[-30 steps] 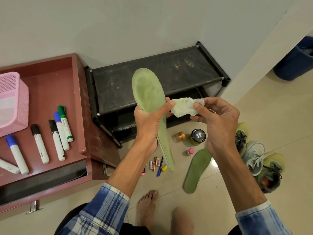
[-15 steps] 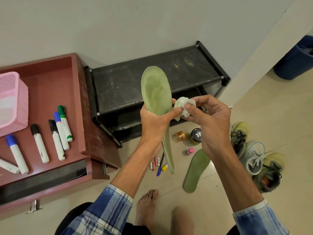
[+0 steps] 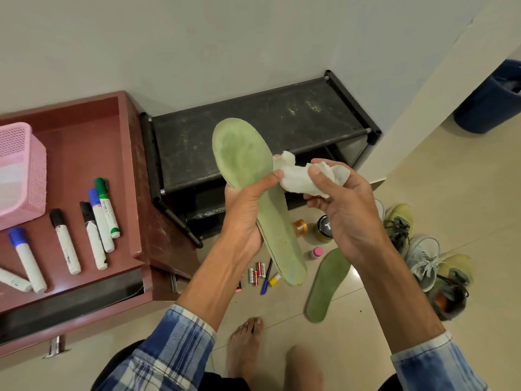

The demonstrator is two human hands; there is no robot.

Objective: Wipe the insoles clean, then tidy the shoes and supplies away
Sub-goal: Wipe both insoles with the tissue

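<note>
- Insole, green: held up over the shoe rack, toe end uppermost, worn face toward the camera; dark smudges at the forefoot
- Left hand: curled round the insole's middle, thumb lying across its face
- Right hand: pinching a crumpled white wipe between thumb and fingers; the wipe touches the insole's right edge just beside the left thumb
- Second insole: flat on the floor, near the rack's front right corner
- Shoes, pair, pale yellow-green, grey laces: on the floor just right of the second insole
- Jars and small bottles: on the floor at the rack's front edge
- Batteries, pen: floor, beneath the held insole
- Markers, pink basket: on the red cabinet top, left of the rack
</note>
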